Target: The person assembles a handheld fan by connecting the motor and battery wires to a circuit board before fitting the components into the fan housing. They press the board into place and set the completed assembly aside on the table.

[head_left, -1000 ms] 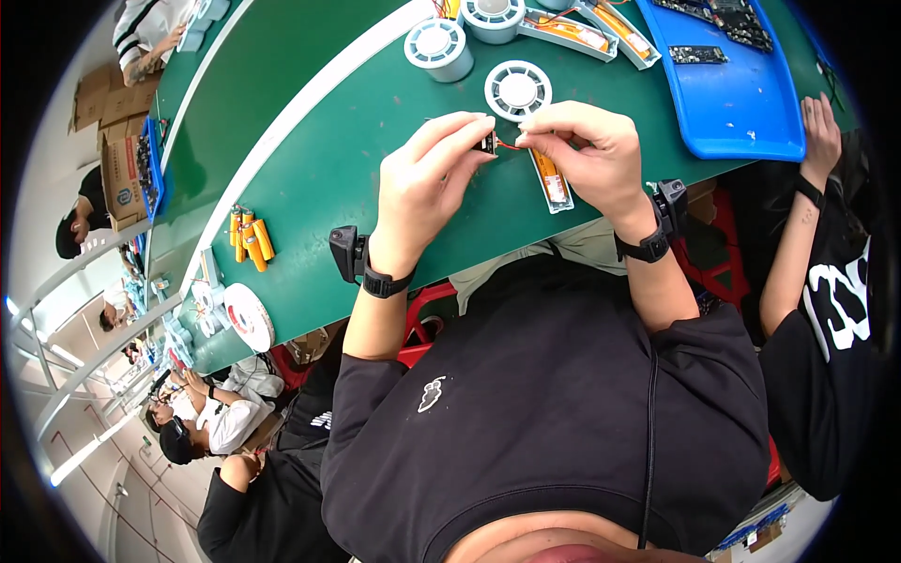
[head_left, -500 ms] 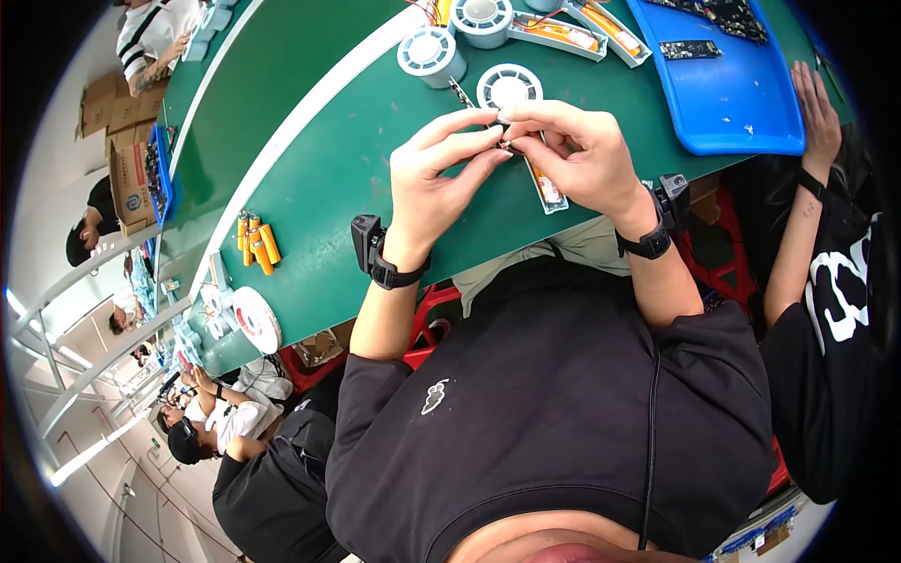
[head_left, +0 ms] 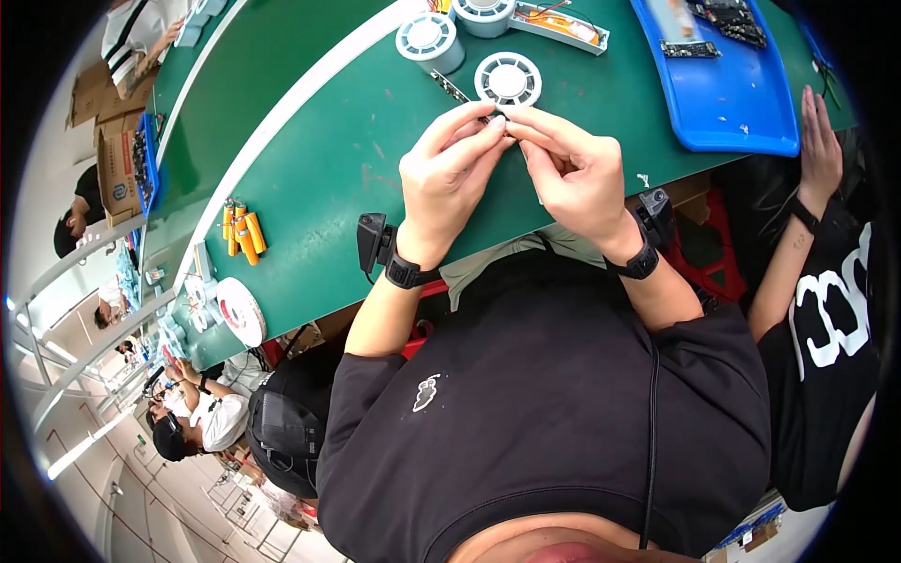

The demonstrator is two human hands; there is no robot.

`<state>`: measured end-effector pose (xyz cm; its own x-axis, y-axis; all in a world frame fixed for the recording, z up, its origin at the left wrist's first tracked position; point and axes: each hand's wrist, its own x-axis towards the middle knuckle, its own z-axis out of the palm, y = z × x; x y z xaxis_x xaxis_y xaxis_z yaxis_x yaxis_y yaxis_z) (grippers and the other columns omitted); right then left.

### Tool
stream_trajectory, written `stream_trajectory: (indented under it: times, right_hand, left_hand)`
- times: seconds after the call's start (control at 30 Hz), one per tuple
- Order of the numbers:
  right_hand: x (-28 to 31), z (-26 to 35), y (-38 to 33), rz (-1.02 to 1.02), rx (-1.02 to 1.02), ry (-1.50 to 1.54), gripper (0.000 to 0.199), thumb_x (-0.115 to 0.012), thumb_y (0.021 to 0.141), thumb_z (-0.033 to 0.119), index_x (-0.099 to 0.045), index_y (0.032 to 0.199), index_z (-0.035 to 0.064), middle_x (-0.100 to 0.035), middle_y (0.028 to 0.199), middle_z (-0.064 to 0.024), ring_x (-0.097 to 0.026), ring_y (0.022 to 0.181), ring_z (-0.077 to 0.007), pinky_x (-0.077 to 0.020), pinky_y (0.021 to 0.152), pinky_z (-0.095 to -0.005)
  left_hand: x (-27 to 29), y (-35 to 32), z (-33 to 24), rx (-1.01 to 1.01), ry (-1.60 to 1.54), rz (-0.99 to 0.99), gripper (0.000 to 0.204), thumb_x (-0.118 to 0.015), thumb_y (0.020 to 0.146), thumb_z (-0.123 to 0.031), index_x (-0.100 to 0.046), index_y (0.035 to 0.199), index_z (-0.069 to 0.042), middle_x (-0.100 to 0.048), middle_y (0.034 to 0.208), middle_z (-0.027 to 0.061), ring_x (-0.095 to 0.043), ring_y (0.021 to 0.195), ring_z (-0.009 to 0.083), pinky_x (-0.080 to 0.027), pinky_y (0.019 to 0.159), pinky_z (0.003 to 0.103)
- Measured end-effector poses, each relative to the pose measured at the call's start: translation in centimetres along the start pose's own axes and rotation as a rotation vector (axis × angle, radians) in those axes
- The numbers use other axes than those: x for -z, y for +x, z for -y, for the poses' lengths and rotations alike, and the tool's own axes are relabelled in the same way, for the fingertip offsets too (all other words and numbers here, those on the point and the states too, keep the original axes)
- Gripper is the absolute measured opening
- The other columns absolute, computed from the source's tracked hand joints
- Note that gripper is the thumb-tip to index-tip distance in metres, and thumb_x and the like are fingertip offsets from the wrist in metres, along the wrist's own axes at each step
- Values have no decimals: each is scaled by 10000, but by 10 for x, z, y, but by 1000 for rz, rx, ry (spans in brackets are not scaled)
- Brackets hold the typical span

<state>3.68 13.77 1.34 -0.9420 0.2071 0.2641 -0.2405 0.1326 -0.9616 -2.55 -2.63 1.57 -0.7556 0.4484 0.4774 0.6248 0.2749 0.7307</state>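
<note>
Both hands meet above the green table, in front of a round white slotted part (head_left: 508, 81). My left hand (head_left: 449, 178) is closed in a pinch on a narrow dark circuit board (head_left: 449, 86), whose far end sticks out to the upper left beyond the fingers. Fingertips of my right hand (head_left: 577, 178) press together against the near end of the board, touching the left fingertips. Whatever lies between the right fingers is too small and covered to name. Two grey round housings with slotted tops, one of them the left housing (head_left: 429, 43), stand just beyond.
A grey casing with an orange battery (head_left: 560, 28) lies at the far side. Dark boards (head_left: 691, 50) sit in a blue tray (head_left: 727, 131); a blurred pale object (head_left: 671, 17) hangs over it. Orange cells (head_left: 246, 235) and a white reel (head_left: 241, 312) are left. A co-worker's hand (head_left: 820, 150) rests right.
One battery casing has left its place beside the other, and a blurred pale object appears over the blue tray. The board in my hands has tilted flatter, and both hands have shifted slightly nearer.
</note>
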Motion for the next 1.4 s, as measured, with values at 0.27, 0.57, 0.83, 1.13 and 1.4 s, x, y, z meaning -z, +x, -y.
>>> stream_trajectory:
  times: [0.27, 0.57, 0.83, 1.13, 1.4]
  right_hand:
    - [28, 3, 7, 36, -125, 136, 267, -605, 965, -72, -666, 1223, -43, -768, 1022, -117, -597, 714, -36, -466, 611, -184]
    - [59, 22, 25, 567, -266, -235, 198, -676, 975, 126, -632, 1095, -24, -705, 867, -58, -638, 710, -87, -513, 624, -265]
    - [63, 54, 55, 911, -338, -642, 249, -719, 948, 197, -620, 1052, -7, -689, 851, -140, -695, 772, -267, -520, 662, -368]
    - [44, 17, 13, 85, -156, -918, 152, -631, 986, 97, -584, 1078, -13, -681, 898, -197, -677, 856, -401, -525, 741, -425]
    - [36, -3, -13, 66, 14, -549, 225, -565, 1018, 65, -559, 1233, -4, -652, 994, -204, -646, 902, -378, -518, 801, -419]
  left_hand:
    - [4, -3, -37, 21, 214, 101, 354, -784, 847, 17, -720, 1191, -36, -705, 1110, 103, -739, 848, 204, -610, 738, 297]
    - [7, 35, -42, 719, -631, 409, 344, -728, 876, -98, -654, 1207, -44, -688, 1064, 125, -688, 884, 270, -578, 721, 347]
    - [6, 68, -19, -489, 470, 576, 241, -716, 839, -49, -723, 1079, -73, -670, 1147, 65, -520, 1322, 351, -429, 1091, 484]
    - [-10, 49, 9, -279, 142, 365, 67, -742, 841, -123, -742, 897, -86, -679, 1134, 55, -502, 1340, 332, -341, 1144, 552]
    - [-1, 52, 6, -331, 189, 369, 117, -741, 847, -143, -746, 938, -69, -659, 1201, 89, -536, 1324, 359, -422, 1097, 576]
